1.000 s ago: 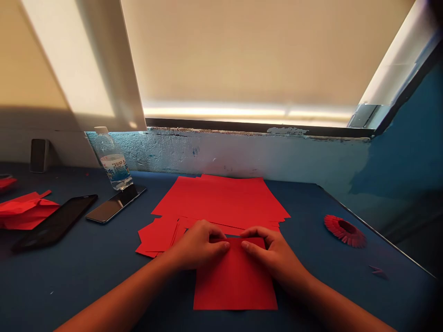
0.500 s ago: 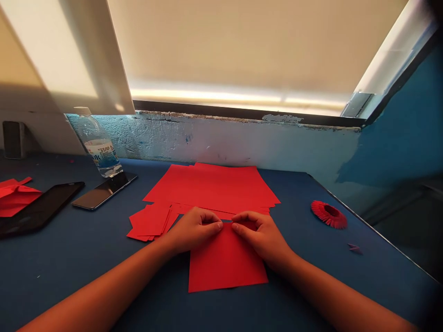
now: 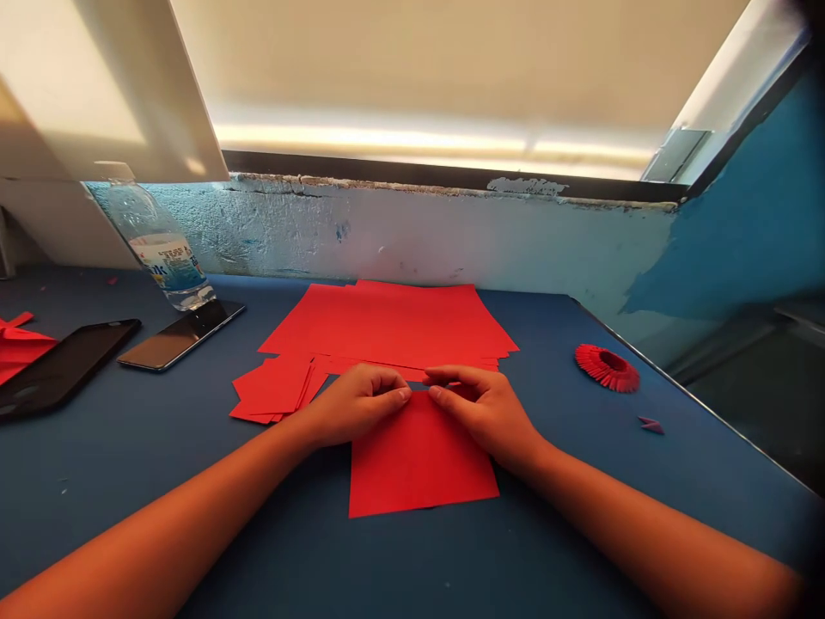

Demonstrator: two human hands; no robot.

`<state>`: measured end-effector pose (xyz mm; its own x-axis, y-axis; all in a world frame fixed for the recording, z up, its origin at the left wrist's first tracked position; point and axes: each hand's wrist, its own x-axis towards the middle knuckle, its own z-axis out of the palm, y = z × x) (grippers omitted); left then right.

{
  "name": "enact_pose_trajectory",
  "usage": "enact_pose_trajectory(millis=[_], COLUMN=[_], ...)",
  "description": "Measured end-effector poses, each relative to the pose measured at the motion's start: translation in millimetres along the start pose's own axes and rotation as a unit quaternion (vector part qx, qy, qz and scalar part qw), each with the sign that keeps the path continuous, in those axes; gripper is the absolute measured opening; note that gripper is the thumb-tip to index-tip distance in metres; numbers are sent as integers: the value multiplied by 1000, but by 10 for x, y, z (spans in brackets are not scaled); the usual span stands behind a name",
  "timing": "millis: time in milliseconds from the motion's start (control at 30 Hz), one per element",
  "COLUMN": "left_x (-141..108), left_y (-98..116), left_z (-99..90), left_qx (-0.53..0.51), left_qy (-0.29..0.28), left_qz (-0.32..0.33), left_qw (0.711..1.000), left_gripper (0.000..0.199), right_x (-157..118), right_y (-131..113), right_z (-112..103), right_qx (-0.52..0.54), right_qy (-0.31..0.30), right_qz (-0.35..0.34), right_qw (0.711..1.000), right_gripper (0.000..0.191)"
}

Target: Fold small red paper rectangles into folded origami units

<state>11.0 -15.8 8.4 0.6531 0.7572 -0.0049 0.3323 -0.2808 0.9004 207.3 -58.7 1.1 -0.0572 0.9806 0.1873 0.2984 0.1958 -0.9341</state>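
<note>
A red paper sheet [image 3: 422, 460] lies in front of me, its near edge toward me. My left hand [image 3: 364, 402] pinches its far edge near the upper left, thumb on top. At the far right of that edge is my right hand [image 3: 483, 411], thumb on the paper and forefinger lifted a little apart from it. Beyond both hands lies a stack of larger red sheets [image 3: 393, 322]. Smaller red pieces [image 3: 271, 387] overlap in a pile just left of my left hand.
On the left are a clear bottle [image 3: 164, 249], a phone [image 3: 184, 335], a black phone or case [image 3: 70, 365] and folded red paper [image 3: 22, 348]. A fringed red ring [image 3: 607, 368] and a small purple piece [image 3: 650, 425] lie right, near the edge of the blue table [image 3: 554, 533].
The whole view has shifted, so things appear higher in the picture. My right forefinger has opened away from its thumb; my left hand keeps its pinch.
</note>
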Motion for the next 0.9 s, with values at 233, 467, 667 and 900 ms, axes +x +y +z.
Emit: enact_pose_trajectory(millis=[233, 467, 667, 900], left_x=[-4, -14, -25, -27], left_y=[-14, -21, -27, -10], left_z=[-20, -52, -35, -23], left_qx=[38, 10, 78, 105], left_qy=[-23, -62, -58, -66], left_qz=[-22, -11, 49, 75], left_qw=[999, 998, 994, 990], left_gripper=[30, 30, 26, 22], right_x=[14, -3, -9, -40], right_y=[41, -4, 33, 15], right_z=[-5, 0, 12, 17], right_qx=[35, -8, -45, -48], right_qy=[-41, -80, -83, -111], right_qz=[39, 27, -31, -42], right_qw=[998, 996, 995, 992], right_gripper=[21, 15, 22, 25])
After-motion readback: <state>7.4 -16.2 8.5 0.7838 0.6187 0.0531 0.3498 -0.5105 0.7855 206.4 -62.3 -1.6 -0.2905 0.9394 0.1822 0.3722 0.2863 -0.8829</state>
